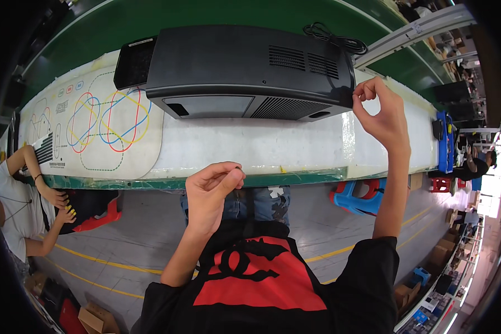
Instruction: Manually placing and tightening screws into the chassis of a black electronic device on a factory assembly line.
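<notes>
A large dark grey appliance housing [217, 61] with slotted vents lies on the white-topped workbench [250, 145]. Its near side carries a pale panel and a dark grille. My right hand [381, 114] is at the housing's right end, thumb and forefinger pinched together by its edge. Whatever those fingertips may hold is too small or hidden to make out. Over the bench's near edge, apart from the housing, my left hand [209, 192] is closed in a pinch. A tiny dark piece [237, 168] shows at its fingertips.
A black tray-like part [133, 64] adjoins the housing's left end. Coiled black cable [339, 40] lies behind its right end. A printed mat [111, 122] covers the bench's left. A blue bin [445, 142] stands far right, a blue stool [359, 200] below. Another person sits at left.
</notes>
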`<control>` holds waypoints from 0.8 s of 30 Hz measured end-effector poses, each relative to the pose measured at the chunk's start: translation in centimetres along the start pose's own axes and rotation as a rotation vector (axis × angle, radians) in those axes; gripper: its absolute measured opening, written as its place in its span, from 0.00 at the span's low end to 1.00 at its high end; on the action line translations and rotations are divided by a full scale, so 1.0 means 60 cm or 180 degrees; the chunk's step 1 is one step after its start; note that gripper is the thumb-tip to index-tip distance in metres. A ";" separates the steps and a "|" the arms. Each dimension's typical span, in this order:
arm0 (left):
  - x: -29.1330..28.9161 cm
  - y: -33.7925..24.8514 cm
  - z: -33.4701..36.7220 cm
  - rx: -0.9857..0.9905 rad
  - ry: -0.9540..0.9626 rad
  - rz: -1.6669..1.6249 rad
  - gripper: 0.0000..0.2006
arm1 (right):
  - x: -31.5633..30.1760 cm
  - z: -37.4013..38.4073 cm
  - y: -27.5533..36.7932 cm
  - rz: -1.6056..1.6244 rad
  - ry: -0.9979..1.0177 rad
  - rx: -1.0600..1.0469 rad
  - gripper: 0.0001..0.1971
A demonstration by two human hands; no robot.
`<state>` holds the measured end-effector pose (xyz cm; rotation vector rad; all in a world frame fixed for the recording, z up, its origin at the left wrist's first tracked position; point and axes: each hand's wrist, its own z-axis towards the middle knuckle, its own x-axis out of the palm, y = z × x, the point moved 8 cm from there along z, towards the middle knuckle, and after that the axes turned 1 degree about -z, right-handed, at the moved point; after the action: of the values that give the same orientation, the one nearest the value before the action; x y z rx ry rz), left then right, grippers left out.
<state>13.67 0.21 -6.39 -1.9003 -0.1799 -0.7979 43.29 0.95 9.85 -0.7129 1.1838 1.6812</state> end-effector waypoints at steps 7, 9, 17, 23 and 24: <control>-0.030 -0.004 0.004 0.0035 -0.0144 0.0010 0.09 | 0.010 0.011 0.019 -0.0444 0.0663 -0.0117 0.10; -0.037 -0.006 0.004 0.0054 -0.0159 -0.0033 0.11 | 0.018 0.010 0.022 -0.0407 0.0675 -0.0150 0.09; -0.007 -0.020 0.018 0.0028 0.0184 -0.0403 0.10 | 0.030 -0.049 0.051 -0.1255 -0.0410 -0.0662 0.13; 0.023 -0.044 0.015 0.0326 0.0751 -0.0267 0.08 | 0.042 -0.059 0.049 -0.1578 -0.0681 -0.0827 0.13; 0.030 -0.048 0.009 0.0427 0.0888 -0.0204 0.08 | 0.042 -0.063 0.047 -0.1654 -0.0809 -0.0780 0.12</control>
<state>13.97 1.62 -3.27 -1.6451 -0.1185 -1.0581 39.49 -1.98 7.40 -0.8423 0.5552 1.4283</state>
